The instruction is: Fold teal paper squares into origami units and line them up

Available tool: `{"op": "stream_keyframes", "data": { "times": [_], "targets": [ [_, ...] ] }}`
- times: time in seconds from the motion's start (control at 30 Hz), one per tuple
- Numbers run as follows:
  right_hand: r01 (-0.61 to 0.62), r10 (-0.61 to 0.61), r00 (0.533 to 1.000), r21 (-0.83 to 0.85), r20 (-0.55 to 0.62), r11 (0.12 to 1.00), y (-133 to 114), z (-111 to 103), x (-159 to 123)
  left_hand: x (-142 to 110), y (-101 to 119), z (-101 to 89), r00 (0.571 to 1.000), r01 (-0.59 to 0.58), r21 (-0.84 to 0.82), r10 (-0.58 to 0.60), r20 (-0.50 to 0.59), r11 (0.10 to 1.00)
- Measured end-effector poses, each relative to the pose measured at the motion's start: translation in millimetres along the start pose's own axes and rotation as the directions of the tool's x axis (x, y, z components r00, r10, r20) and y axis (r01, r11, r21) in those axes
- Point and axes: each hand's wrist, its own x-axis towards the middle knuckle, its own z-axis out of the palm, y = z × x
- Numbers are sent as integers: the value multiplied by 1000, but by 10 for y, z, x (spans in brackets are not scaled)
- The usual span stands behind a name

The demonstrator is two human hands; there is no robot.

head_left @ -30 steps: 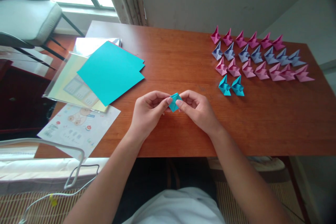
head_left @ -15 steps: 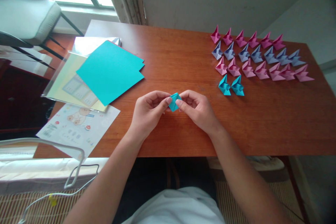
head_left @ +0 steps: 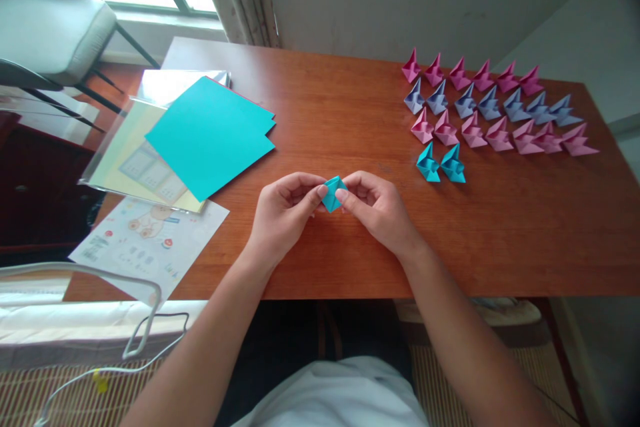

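Observation:
My left hand (head_left: pixel 285 210) and my right hand (head_left: pixel 377 207) meet over the wooden table (head_left: pixel 350 253), both pinching a small folded teal paper piece (head_left: pixel 333 192) between thumbs and forefingers. The piece is partly hidden by my fingertips. Two finished teal folded pieces (head_left: pixel 441 164) stand just to the right of my right hand. Behind them stand rows of pink folded pieces (head_left: pixel 495 135) and blue-violet folded pieces (head_left: pixel 487 105). A stack of flat teal paper sheets (head_left: pixel 210 137) lies to the left of my left hand.
A clear plastic sleeve with yellow paper (head_left: pixel 130 160) lies under the teal sheets, and a printed instruction sheet (head_left: pixel 147 240) overhangs the table's near left edge. A grey chair (head_left: pixel 55 30) stands by the window at far left. A white cable (head_left: pixel 100 373) runs below.

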Motion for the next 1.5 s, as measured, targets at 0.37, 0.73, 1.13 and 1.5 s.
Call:
{"op": "stream_keyframes", "data": {
  "times": [0.37,0.73,1.13,1.5],
  "targets": [
    [11,-12,999,-20,-45,1000,11,9,-4,3,-7,-7,1000,-1,-31,1,-7,1000],
    [94,-111,981,-109,-162,990,78,-18,20,-20,-21,26,984,-15,38,8,177,999],
    [55,-59,994,-51,-93,997,-41,-27,-4,-17,-14,11,982,-15,72,1,188,997],
    [4,0,999,90,-41,996,-54,-63,-2,-36,-94,-18,972,-31,9,28,234,999]
  ]
}}
